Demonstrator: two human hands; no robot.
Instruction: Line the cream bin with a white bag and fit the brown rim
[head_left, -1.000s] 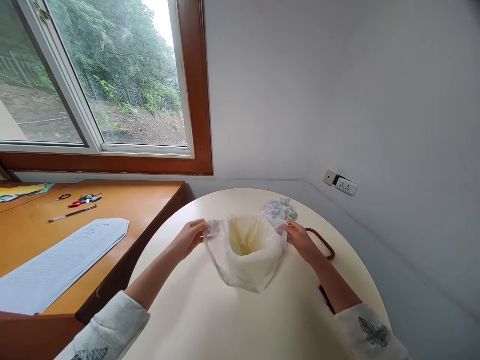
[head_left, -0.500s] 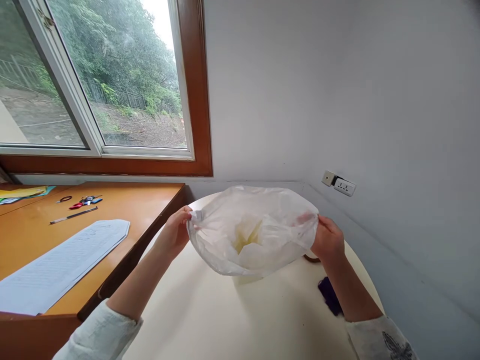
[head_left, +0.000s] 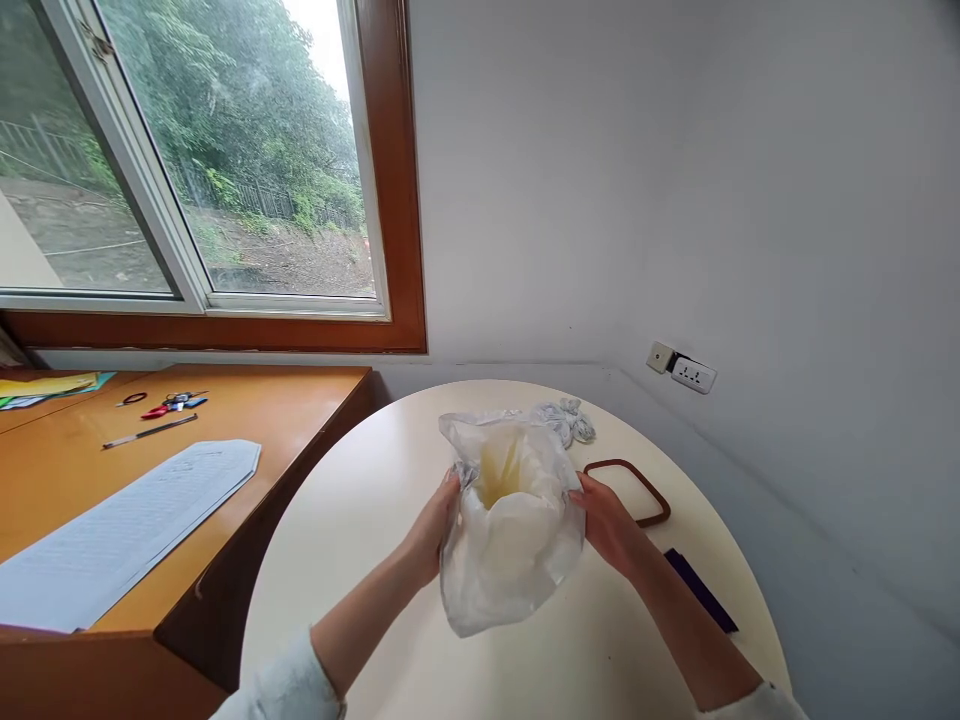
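A translucent white plastic bag [head_left: 517, 545] stands in the middle of the round table, its upper edge spread outward and hanging down at the front. Pale yellow shows through the bag's opening; what lies beneath the film is mostly hidden. At the left side, my left hand [head_left: 436, 520] is closed on the gathered plastic. My right hand [head_left: 609, 515] pinches the bag's right side, with the thumb on top. Just beyond my right hand lies a brown ring [head_left: 664, 508] shaped like a rounded square.
Crumpled whitish plastic [head_left: 574, 420] sits behind the bag on the cream round table [head_left: 337, 560]. A dark purple flat item [head_left: 701, 590] lies by my right forearm. On the wooden desk [head_left: 300, 400] at left are papers [head_left: 142, 530], a pen [head_left: 150, 431] and scissors [head_left: 161, 410].
Both hands have moved inward and down, bringing the widely stretched bag mouth narrower. The bag's edge now hangs lower at the front, and the ring and crumpled plastic have come into view.
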